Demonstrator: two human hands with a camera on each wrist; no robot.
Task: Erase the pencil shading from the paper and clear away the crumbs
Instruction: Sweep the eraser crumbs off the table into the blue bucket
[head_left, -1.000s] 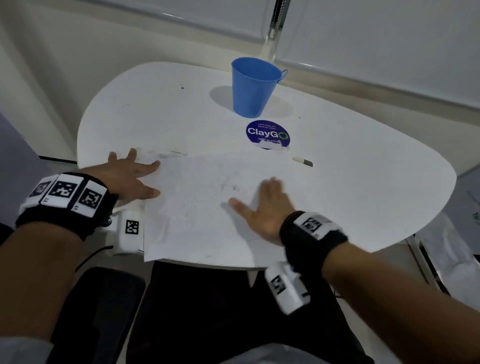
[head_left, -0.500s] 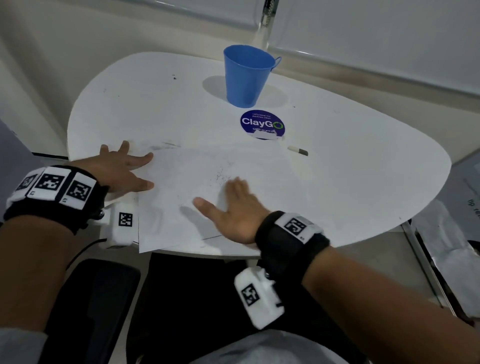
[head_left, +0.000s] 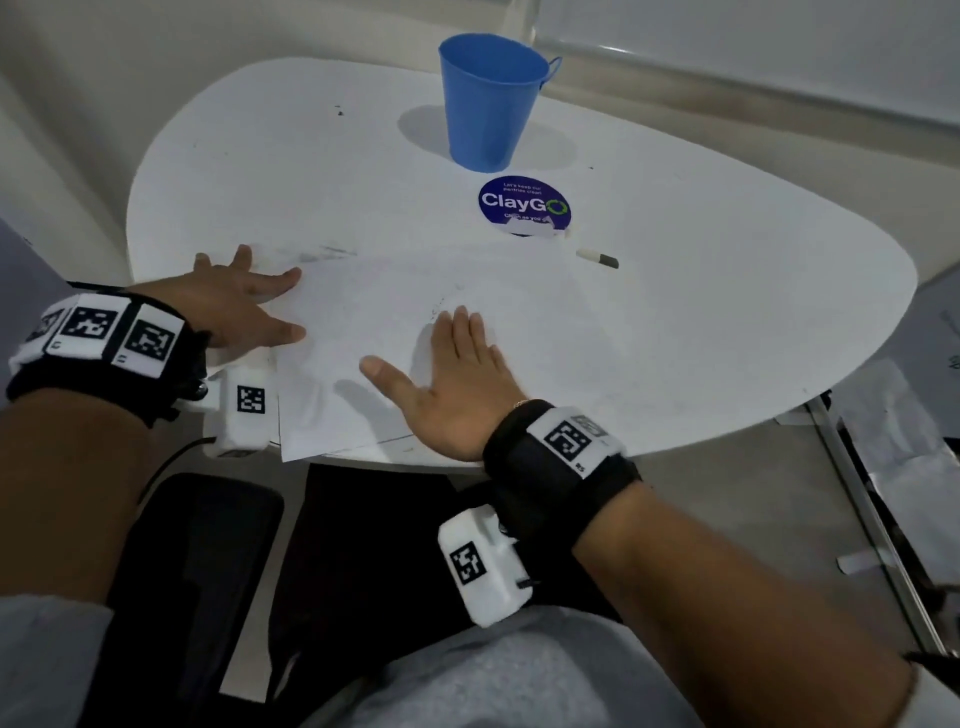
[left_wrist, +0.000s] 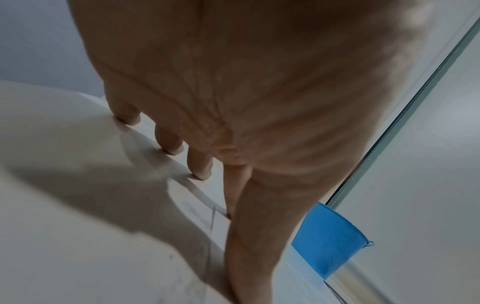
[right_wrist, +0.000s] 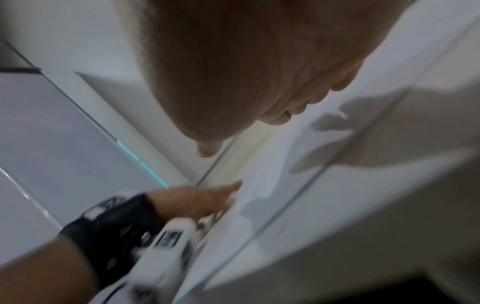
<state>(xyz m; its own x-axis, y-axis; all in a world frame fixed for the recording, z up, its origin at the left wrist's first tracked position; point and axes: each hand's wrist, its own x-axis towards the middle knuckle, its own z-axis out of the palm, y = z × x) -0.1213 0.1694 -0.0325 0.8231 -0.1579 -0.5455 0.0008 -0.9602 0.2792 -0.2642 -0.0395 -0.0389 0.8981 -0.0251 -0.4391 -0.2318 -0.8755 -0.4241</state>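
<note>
We see the paper lying at the near edge of the white table, its near-left corner overhanging that edge. Our left hand presses flat on the paper's left margin, fingers straight and grasping nothing; our right hand lies flat on the sheet near the near edge, fingers together and extended, likewise holding nothing. A thin arc of dark crumbs sits just beyond the right fingertips. The eraser rests apart from the paper toward the right, near the round sticker; the blue cup stands toward the far edge. We judge the risks as follows: a sweep with a flat palm may smear graphite into the sheet rather than lift it, crumbs may scatter onto the table or floor, and the overhanging corner may buckle if the left hand's pressure slackens. Compared with half a second ago, the right hand has moved leftward and nearer across the paper, while the left hand has kept its place.
</note>
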